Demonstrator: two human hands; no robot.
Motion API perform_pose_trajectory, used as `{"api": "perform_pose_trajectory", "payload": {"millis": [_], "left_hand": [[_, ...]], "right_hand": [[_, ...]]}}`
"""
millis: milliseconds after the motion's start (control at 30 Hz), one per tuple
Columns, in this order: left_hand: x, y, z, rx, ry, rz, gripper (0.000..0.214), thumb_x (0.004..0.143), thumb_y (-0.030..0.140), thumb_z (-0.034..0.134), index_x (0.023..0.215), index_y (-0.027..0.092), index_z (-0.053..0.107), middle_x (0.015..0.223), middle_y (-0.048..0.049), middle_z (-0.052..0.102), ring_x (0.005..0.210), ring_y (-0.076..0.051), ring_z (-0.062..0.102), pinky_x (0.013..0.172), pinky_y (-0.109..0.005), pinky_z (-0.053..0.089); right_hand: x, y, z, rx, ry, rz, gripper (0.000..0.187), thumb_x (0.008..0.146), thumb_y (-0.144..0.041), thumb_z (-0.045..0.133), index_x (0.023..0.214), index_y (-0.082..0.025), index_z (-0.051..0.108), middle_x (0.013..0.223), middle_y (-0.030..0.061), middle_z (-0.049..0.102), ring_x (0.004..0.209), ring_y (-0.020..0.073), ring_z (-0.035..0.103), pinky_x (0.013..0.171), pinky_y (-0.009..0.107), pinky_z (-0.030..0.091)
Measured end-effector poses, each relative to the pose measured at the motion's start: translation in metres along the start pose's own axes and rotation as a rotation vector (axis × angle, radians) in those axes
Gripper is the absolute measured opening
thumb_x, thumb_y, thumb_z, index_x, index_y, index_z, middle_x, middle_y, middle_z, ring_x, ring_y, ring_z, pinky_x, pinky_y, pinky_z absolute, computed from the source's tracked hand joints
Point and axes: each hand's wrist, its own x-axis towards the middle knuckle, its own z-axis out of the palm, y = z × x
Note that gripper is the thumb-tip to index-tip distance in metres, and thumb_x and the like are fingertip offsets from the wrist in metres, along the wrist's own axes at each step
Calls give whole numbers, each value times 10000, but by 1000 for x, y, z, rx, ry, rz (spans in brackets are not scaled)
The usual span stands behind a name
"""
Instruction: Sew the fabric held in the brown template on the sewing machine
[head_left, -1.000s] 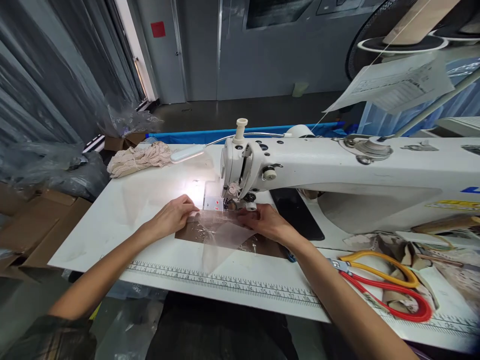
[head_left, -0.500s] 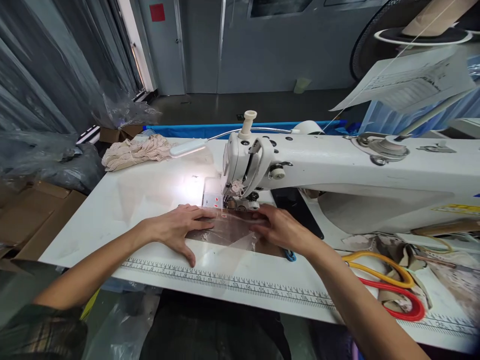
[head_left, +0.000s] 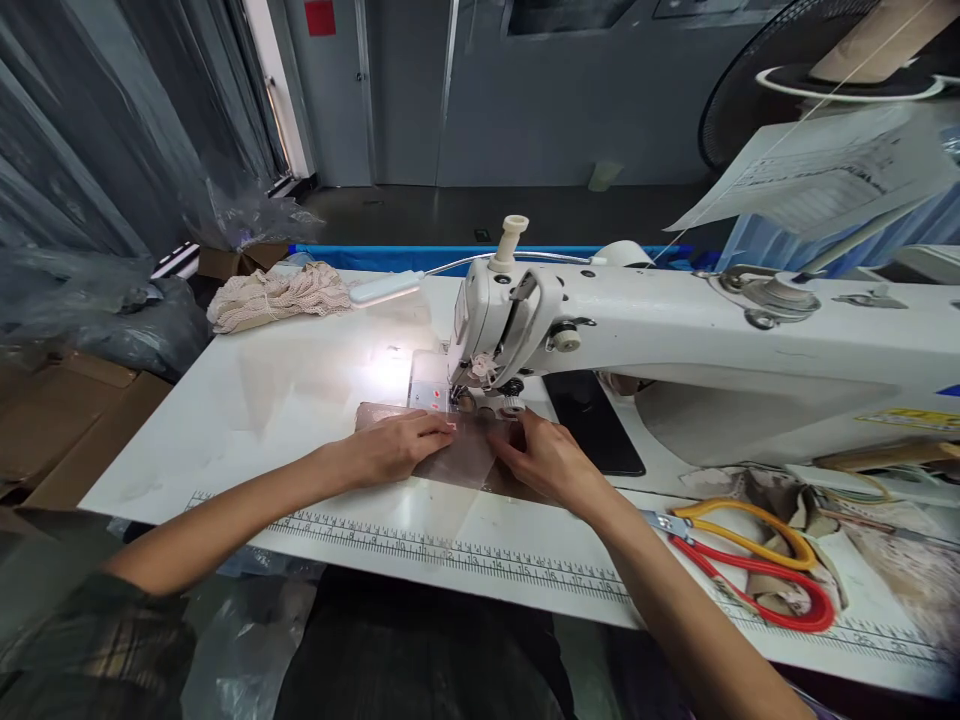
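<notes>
A strip of sheer brownish fabric (head_left: 459, 464) lies flat on the white table, its far edge close to the presser foot (head_left: 455, 396) of a white sewing machine (head_left: 645, 310). My left hand (head_left: 401, 445) rests on the strip left of the foot, fingers drawn together and closed on the cloth, with a corner of fabric showing beyond the knuckles. To the right of the foot, my right hand (head_left: 551, 455) pinches the same strip between thumb and fingers. The needle's tip is too small to make out.
Scissors with yellow and red handles (head_left: 795, 590) lie on the right by scraps of cloth. A bundle of beige lace (head_left: 281, 297) sits at the back left. A measuring tape (head_left: 450, 555) runs along the front edge. Cardboard boxes (head_left: 82, 430) stand left of the table.
My left hand was spread flat with the thumb out; its fingers are now gathered on the fabric. Some fabric now shows left of that hand. My right hand stays near the foot.
</notes>
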Motion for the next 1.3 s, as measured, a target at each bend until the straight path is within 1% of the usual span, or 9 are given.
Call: {"api": "perform_pose_trajectory", "payload": {"millis": [100,267,433,567,733,933,1100,1200,1300], "left_hand": [[13,6,6,-18,-35,-113,244,954,192,466,1124,99,614,1122,-142,643,1001,-218,621,869,-379,541],[18,42,-1,19,-91,-203,837,648,768,625,1176,119,616,1265,-233,537,1095,-413,541,882,-623,447],[8,56,-17,-234,-171,137,681,684,621,725,1241,251,593,1479,-158,379,1282,-357,448,989,-555,412],[-3,13,-24,-201,-31,89,248,942,254,521,1141,172,645,1324,-145,571,1205,-234,553,990,-426,452],[-20,-26,-22,-61,-73,103,331,923,284,530,1216,142,592,1326,-178,562,1152,-275,583,923,-441,470],[-31,-27,-23,-472,127,-152,435,868,518,582,990,115,692,1017,-157,677,884,-227,643,767,-370,520],[-43,-42,-32,-1304,-59,-413,906,716,838,456,1255,116,546,935,-125,659,733,-187,641,582,-283,517],[-44,-39,-39,-1286,-98,-559,899,689,697,669,1364,150,439,1016,-108,655,795,-180,630,662,-290,505],[-40,-29,-42,-1167,-95,-727,850,709,474,772,1399,151,395,939,-60,663,678,-118,581,590,-241,450]], "right_hand": [[1,2,1,89,43,-32,244,784,-218,496,970,-186,650,648,11,642,620,179,614,607,269,444],[-1,10,0,226,71,15,296,750,-244,475,916,-192,715,640,4,644,573,163,583,592,277,458],[-3,10,-1,400,65,97,312,802,-419,476,763,-183,676,617,16,613,609,171,580,565,268,437],[-4,2,6,424,168,136,321,716,-511,602,678,-192,599,581,3,566,561,155,530,542,272,413],[-5,-8,19,725,219,102,222,651,-358,633,788,-183,620,673,10,608,635,150,560,620,272,468],[-9,-45,31,1085,142,178,354,632,-415,732,870,-169,639,717,21,624,567,121,528,508,251,467],[7,-84,46,1323,77,14,519,637,-431,783,1069,-189,627,996,62,663,849,175,652,755,321,569],[16,-85,48,1314,85,-88,579,746,-473,706,1245,-224,551,1219,97,613,1026,209,642,909,389,540],[14,-66,46,926,150,-228,365,861,-422,584,1159,-215,619,1119,97,659,962,213,654,868,414,551]]}}
